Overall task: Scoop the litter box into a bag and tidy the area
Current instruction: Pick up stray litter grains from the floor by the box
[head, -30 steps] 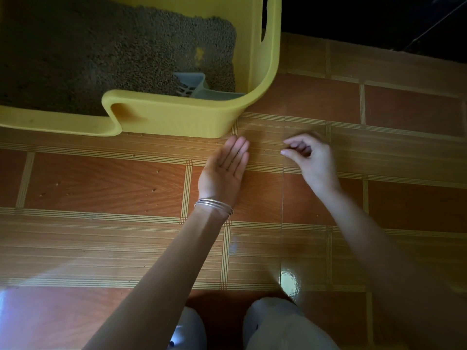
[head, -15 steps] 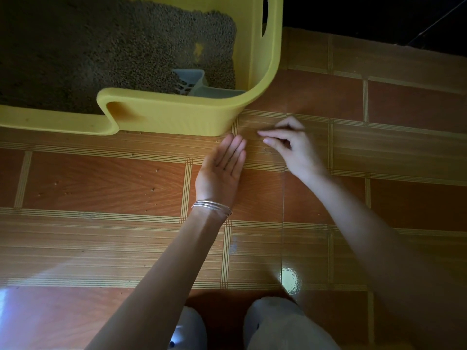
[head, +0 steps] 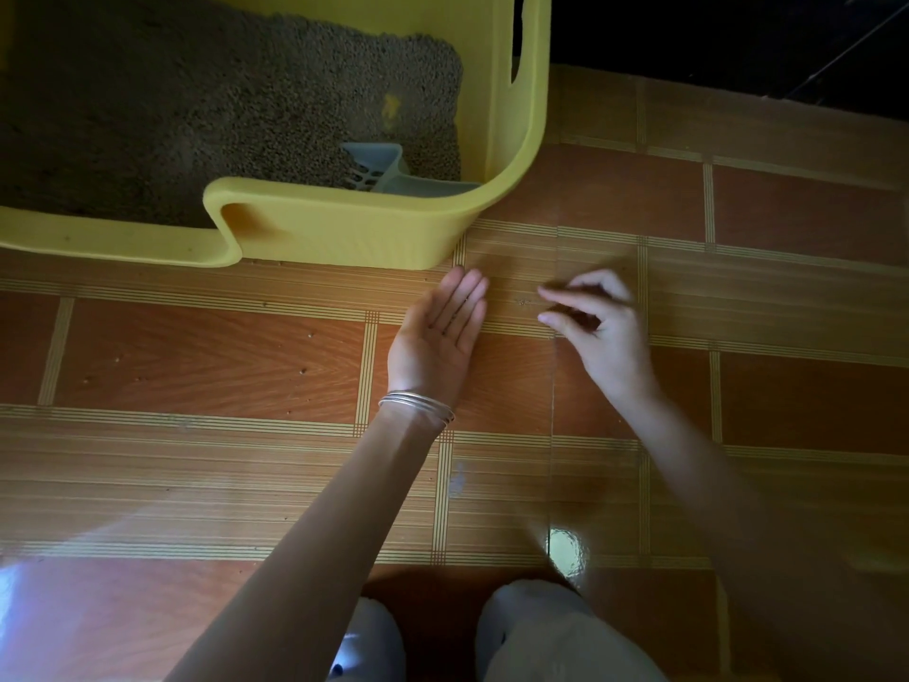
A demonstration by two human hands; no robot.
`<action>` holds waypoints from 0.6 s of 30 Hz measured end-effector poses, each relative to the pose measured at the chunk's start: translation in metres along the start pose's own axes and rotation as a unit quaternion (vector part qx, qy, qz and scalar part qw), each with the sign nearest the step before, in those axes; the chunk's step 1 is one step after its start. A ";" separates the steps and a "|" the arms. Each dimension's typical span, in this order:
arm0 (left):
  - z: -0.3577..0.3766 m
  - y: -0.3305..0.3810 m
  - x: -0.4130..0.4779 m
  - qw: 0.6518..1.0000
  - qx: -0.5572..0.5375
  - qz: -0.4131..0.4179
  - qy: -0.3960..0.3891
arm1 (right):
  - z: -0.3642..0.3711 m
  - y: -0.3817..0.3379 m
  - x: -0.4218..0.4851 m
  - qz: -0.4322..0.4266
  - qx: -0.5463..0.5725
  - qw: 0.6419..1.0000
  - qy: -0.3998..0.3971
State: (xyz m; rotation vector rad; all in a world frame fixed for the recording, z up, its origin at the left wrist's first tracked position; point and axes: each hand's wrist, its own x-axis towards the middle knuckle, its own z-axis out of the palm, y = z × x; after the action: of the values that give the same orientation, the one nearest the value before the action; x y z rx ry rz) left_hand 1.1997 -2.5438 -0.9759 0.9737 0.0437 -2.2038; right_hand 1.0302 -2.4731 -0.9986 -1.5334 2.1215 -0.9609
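Resting palm-up on the floor (head: 196,356), the left hand (head: 435,337) lies flat with its fingers straight and together, gripping nothing; a few dark grains (head: 450,327) sit on the palm and fingers. Thin bangles (head: 415,403) circle its wrist. The right hand (head: 597,322), slightly blurred, hovers just beside it to the right. Its thumb and forefinger point left with a narrow gap between their tips and nothing visible between them, while the other fingers curl under. Specks of spilled litter (head: 522,302) lie on the tile between the two hands, close to the right fingertips.

The yellow box (head: 344,238) stands on the floor just beyond the left fingertips, at the upper left of the view. It holds brown litter (head: 196,115). A pale scoop (head: 376,167) lies inside against the near wall, at the right corner, its slotted end on the litter. More specks are scattered on the tiles left of the hand. The person's knees (head: 541,632) show at the bottom edge.
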 end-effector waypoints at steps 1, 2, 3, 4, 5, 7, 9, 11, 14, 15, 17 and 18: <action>0.000 0.000 0.000 1.000 0.001 0.000 0.000 | 0.001 0.000 0.000 0.009 -0.001 1.000 0.000; 0.000 0.000 0.000 1.000 0.001 0.000 0.000 | 0.002 -0.002 0.000 0.017 0.002 1.000 0.000; 0.000 0.000 0.000 1.000 0.001 0.000 0.001 | 0.002 -0.005 0.001 0.029 0.010 1.000 0.001; 0.000 0.000 0.000 1.000 -0.001 0.000 0.001 | 0.003 -0.008 0.003 0.042 0.021 0.999 0.002; 0.000 -0.001 0.000 1.000 -0.002 -0.001 0.001 | 0.003 -0.011 0.006 0.055 0.031 0.998 0.003; 0.000 -0.001 0.000 1.000 -0.004 -0.001 0.001 | 0.005 -0.014 0.009 0.066 0.044 0.997 0.001; -0.001 -0.001 0.001 1.000 -0.004 -0.002 -0.001 | 0.007 -0.018 0.011 0.059 0.053 0.997 -0.002; -0.001 -0.002 0.001 1.000 -0.004 -0.003 -0.004 | 0.010 -0.025 0.013 0.041 0.069 0.997 -0.004; -0.001 -0.002 0.002 1.000 -0.001 -0.008 -0.007 | 0.020 -0.046 0.015 -0.015 0.083 0.996 -0.028; -0.001 -0.003 0.003 1.000 -0.001 -0.008 -0.005 | 0.024 -0.053 0.015 -0.042 0.069 0.996 -0.035; -0.001 -0.004 0.003 1.000 -0.007 -0.006 0.002 | 0.028 -0.061 0.017 -0.086 0.046 0.994 -0.043; -0.001 -0.004 0.003 1.000 -0.009 -0.005 0.005 | 0.028 -0.062 0.017 -0.098 0.041 0.994 -0.042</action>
State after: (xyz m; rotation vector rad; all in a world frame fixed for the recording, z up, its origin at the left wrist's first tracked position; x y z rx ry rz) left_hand 1.1964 -2.5426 -0.9800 0.9761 0.0729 -2.2045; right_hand 1.0848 -2.5091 -0.9731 -1.7322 1.8784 -1.0152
